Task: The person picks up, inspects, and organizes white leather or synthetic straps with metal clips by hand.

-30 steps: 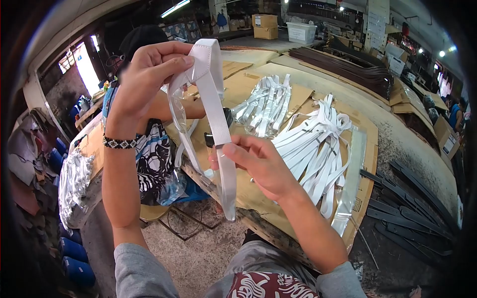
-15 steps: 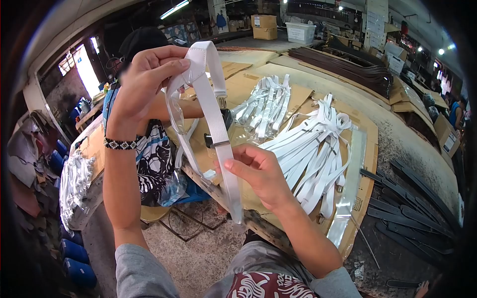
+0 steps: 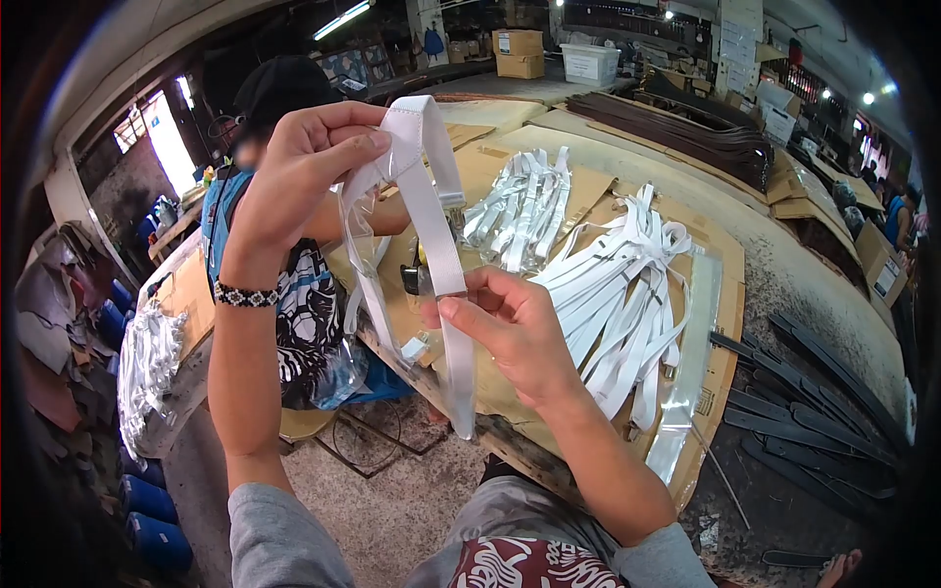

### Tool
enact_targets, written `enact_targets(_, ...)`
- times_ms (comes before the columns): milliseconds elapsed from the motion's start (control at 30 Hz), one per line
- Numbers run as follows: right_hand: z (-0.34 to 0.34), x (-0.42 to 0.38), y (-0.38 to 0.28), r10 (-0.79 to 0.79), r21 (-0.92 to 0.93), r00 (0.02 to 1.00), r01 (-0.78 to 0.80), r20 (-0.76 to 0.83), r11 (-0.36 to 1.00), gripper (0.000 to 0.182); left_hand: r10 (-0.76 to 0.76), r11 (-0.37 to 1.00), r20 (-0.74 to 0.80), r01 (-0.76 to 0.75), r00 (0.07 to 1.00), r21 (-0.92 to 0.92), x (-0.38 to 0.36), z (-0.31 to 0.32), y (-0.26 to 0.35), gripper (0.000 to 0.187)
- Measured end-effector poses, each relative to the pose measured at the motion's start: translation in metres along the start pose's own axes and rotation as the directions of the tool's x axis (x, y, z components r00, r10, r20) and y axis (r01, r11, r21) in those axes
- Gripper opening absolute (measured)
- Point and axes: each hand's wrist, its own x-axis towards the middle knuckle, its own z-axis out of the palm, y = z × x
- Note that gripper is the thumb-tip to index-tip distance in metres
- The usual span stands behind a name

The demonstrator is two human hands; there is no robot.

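My left hand (image 3: 319, 167) is raised at the upper centre, its thumb and fingers pinching the sewn top of a white strap (image 3: 439, 235). The strap hangs in a long loop with clear plastic on its left part and its lower end near the table edge. Lower down, my right hand (image 3: 515, 333) has its thumb and fingers closed on the strap's hanging band. Behind it on the cardboard lie a large bundle of white straps (image 3: 622, 304) and a smaller bundle in clear plastic (image 3: 520, 211).
A person in a black cap (image 3: 279, 93) sits across at the left. Wrapped straps (image 3: 149, 363) lie on the left table. Black strips (image 3: 814, 412) lie at the right, dark belts (image 3: 676, 132) behind. Boxes (image 3: 520, 54) and a white bin (image 3: 590, 64) stand farther back.
My left hand has moved slightly right and down with the strap's top. My right hand has shifted a little up along the band. The strap's lower end has moved slightly.
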Motion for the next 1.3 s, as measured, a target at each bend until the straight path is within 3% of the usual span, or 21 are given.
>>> enact_targets(300,-0.002,0.012,-0.022,-0.041,0.033,0.999,0.042,-0.035,0.999,0.018,0.023,1.0,0.067,-0.023,0.997,-0.004,-0.009,0.011,0.004,0.03)
enact_targets(433,-0.004,0.008,-0.011,0.156,-0.088,0.988,-0.154,0.018,0.984,0.022,0.024,0.995,0.054,-0.019,0.998,-0.103,-0.01,0.007,0.012,0.03)
enact_targets(567,-0.009,0.01,-0.003,0.106,0.021,0.994,-0.106,0.017,0.994,0.022,0.038,0.997,0.045,-0.035,0.998,-0.069,-0.01,0.007,0.01,0.03)
enact_targets(667,-0.012,0.012,-0.008,0.073,-0.003,0.996,-0.073,0.055,0.997,0.022,0.021,0.997,0.055,-0.017,0.998,-0.078,-0.011,0.007,0.009,0.029)
enact_targets(867,-0.011,0.012,-0.005,0.152,0.095,0.988,-0.153,0.016,0.984,0.021,-0.006,0.993,0.047,0.011,0.999,-0.12,-0.009,0.004,0.004,0.027)
enact_targets(1067,-0.016,0.018,-0.013,0.047,0.064,0.999,-0.048,0.014,0.997,0.021,-0.058,0.987,0.1,0.072,0.993,-0.143,-0.004,0.01,-0.01,0.028)
enact_targets(1200,-0.019,0.018,-0.015,0.103,0.018,0.994,-0.103,0.023,0.995,0.02,-0.047,0.979,0.085,0.062,0.995,-0.196,-0.002,0.02,-0.013,0.028)
enact_targets(1300,-0.015,0.019,-0.032,-0.017,0.022,0.999,0.016,0.052,1.0,0.02,-0.078,0.969,0.119,0.103,0.99,-0.223,0.0,0.02,-0.016,0.03)
